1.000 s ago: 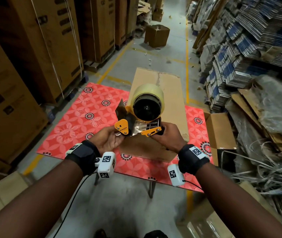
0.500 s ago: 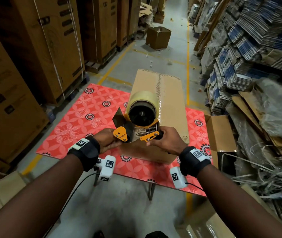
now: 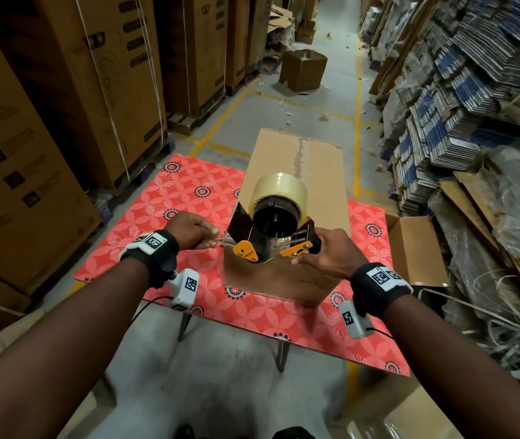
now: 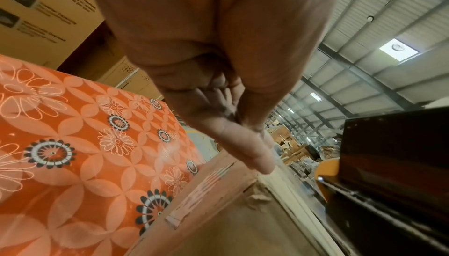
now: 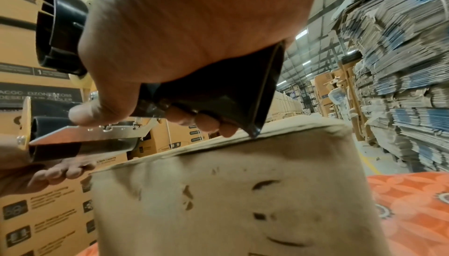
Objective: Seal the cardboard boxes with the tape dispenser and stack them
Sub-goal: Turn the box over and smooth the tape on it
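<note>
Both forearms reach out over the near end of the box (image 3: 296, 172) on the desk (image 3: 163, 217), the right hand (image 3: 331, 251) curled round the dispenser (image 3: 276, 229) handle, the left hand (image 3: 189, 231) pinching the tape end (image 3: 222, 240) beside it.

head – high, looking down | wrists – low, close, facing forward | shared: cardboard box (image 3: 296, 172) corner
</note>
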{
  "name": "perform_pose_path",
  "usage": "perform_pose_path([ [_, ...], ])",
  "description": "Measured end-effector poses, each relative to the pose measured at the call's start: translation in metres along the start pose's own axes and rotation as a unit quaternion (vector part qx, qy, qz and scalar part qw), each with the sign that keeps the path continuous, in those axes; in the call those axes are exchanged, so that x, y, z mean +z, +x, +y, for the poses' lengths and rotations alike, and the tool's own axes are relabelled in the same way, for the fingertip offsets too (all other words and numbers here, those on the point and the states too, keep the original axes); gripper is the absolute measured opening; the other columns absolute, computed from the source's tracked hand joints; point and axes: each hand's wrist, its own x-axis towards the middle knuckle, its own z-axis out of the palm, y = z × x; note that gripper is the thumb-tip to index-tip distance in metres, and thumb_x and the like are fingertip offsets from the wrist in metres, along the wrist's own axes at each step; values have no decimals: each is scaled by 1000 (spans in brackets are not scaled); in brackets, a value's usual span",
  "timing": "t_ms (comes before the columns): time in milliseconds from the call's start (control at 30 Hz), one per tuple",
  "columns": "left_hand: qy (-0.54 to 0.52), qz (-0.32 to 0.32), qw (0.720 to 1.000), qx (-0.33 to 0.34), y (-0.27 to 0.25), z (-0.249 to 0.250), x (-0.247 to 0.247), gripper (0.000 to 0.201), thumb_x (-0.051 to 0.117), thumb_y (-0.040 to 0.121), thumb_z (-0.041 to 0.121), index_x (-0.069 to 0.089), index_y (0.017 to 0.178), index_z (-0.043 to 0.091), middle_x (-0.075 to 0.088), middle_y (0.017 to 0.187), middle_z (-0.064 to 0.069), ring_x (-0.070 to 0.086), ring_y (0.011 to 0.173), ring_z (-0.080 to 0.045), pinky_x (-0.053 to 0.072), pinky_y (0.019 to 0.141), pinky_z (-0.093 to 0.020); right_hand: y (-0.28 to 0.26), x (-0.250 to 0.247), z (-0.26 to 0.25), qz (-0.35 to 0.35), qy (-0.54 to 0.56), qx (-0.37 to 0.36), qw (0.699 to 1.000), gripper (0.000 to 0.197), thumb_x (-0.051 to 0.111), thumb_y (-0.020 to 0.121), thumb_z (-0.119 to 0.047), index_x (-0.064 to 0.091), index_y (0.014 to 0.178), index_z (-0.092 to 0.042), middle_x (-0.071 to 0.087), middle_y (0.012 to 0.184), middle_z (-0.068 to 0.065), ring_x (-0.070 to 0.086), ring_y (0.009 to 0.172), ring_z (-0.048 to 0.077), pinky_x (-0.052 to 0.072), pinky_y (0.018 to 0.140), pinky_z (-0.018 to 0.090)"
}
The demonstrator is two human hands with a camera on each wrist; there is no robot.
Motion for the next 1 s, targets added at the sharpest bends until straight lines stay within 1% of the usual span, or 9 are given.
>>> perform_pose_path([
  [200, 43, 24, 998, 44, 8, -6, 16, 11, 70, 84, 5, 70, 74, 1, 69, 69, -22, 65, 61, -26, 57, 68, -38, 3, -11, 7, 2, -47, -23, 999, 41, 76, 63, -71, 63, 92, -45, 50, 55, -9, 42, 49, 7, 33, 50, 29],
  [367, 52, 19, 997, 46, 16, -17, 20, 16, 66, 89, 11, 68, 74, 4, 70, 67, -16, 63, 61, -24, 53, 63, -31, 8, -12, 9, -11, -74, -30, 997, 53, 73, 65, -73, 67, 100, -34, 53, 58, -6, 49, 52, 8, 34, 50, 27],
  [433, 55, 6, 998, 25, 16, -18, 26, 21, 59, 94, 16, 63, 76, 6, 65, 65, -11, 56, 59, -21, 48, 60, -27, 10, -11, 11, -20, -88, -37, 995, 62, 68, 64, -78, 67, 103, -30, 54, 59, -6, 51, 53, 10, 36, 50, 31],
  [567, 9, -66, 994, -88, 15, -43, 38, 39, 47, 97, 48, 56, 85, 12, 43, 61, 0, 37, 49, -14, 30, 48, -23, 10, -10, 14, -24, -99, -38, 994, 60, 71, 65, -75, 66, 106, -32, 48, 56, -9, 48, 50, 6, 33, 49, 26],
  [667, -48, -89, 986, -131, 16, -66, 42, 49, 46, 94, 58, 60, 84, 12, 45, 59, 0, 36, 46, -12, 28, 45, -21, 11, -9, 16, -26, -109, -37, 993, 56, 74, 66, -72, 65, 105, -32, 49, 56, -9, 48, 51, 6, 32, 49, 25],
  [767, 112, 6, 993, -31, 16, -61, 37, 39, 53, 94, 41, 60, 73, 9, 53, 64, -5, 49, 57, -20, 38, 56, -26, 13, -9, 18, -26, -110, -34, 993, 47, 75, 67, -69, 60, 94, -34, 50, 56, -8, 48, 51, 7, 32, 49, 27],
  [833, 132, 103, 985, 42, 16, -50, 28, 31, 58, 91, 35, 57, 70, 13, 59, 69, -4, 56, 67, -24, 45, 65, -30, 13, -9, 17, -25, -111, -36, 993, 47, 78, 68, -66, 62, 96, -32, 49, 56, -9, 47, 50, 6, 31, 48, 25],
  [933, 47, 82, 990, 103, 11, -25, 26, 25, 64, 91, 29, 55, 71, 17, 55, 67, -1, 53, 63, -19, 45, 64, -29, 13, -9, 18, -23, -115, -41, 992, 47, 79, 69, -64, 64, 99, -31, 45, 54, -10, 45, 49, 4, 28, 49, 23],
  [1000, 88, 53, 987, 121, 9, -14, 34, 17, 66, 87, 16, 58, 72, 19, 57, 66, 2, 53, 62, -16, 42, 60, -24, 12, -9, 18, -23, -116, -38, 992, 49, 77, 68, -67, 63, 99, -31, 45, 54, -10, 45, 50, 5, 29, 49, 24],
])
